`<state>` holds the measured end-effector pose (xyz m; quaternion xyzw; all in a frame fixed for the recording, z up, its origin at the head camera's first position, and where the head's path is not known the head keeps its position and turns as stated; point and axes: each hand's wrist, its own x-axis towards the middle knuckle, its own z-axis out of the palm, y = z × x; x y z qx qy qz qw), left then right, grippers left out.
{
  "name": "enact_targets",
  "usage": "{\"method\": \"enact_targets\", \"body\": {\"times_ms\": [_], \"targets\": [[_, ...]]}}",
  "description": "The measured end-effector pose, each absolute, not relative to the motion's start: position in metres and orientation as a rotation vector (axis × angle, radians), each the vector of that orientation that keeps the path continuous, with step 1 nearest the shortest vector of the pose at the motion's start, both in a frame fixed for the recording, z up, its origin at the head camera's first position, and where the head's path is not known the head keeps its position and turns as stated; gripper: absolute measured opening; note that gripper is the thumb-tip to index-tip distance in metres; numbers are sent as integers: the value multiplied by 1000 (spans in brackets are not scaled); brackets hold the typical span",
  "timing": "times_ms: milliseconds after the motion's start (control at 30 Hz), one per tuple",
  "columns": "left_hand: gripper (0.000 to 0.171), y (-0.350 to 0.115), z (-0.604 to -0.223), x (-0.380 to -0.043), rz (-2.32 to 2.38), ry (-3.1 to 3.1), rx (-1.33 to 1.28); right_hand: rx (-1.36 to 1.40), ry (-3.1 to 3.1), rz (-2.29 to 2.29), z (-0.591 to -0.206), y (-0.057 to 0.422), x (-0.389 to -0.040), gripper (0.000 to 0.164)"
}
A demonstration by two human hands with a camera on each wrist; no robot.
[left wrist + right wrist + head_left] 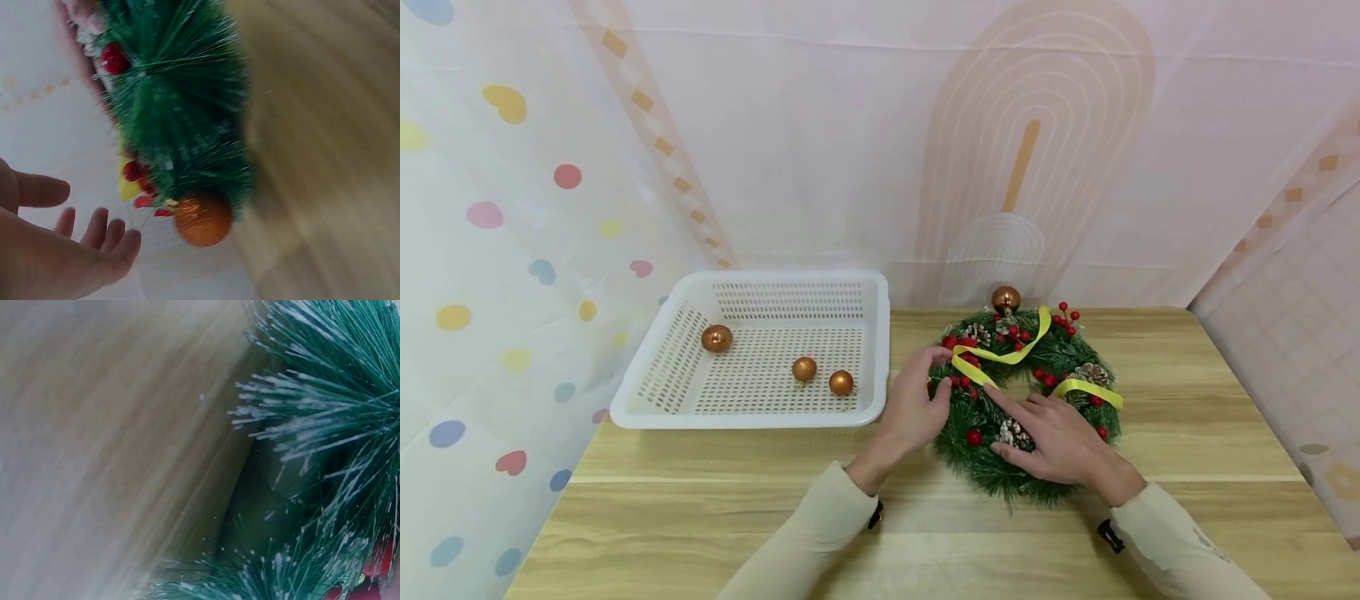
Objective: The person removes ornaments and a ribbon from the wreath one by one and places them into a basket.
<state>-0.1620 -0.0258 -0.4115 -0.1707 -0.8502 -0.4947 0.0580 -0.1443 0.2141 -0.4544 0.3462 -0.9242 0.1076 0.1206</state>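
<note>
Resting on the wood-grain tabletop point(925, 542), the round green artificial-pine wreath point(958, 437) carries a flat yellow ribbon point(1000, 357). Left hand point(916, 404): at wreath's left edge, fingers parted, no visible grip. Right hand point(1060, 442): index finger extended, touching the ribbon, no visible grip.

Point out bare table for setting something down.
The table is bare from the wreath to the right edge, and in front of the basket, left of the left sleeve. Crowded: the basket-wreath gap, with the left grip, and the wreath under the right grip.
</note>
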Motion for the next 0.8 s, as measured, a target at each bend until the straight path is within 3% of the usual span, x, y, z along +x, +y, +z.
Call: {"method": "enact_targets", "body": {"times_ms": [800], "targets": [[32, -19, -443, -178, -1274, -2680, -253, 974, -2764, 313, -453, 214, -142, 74]]}}
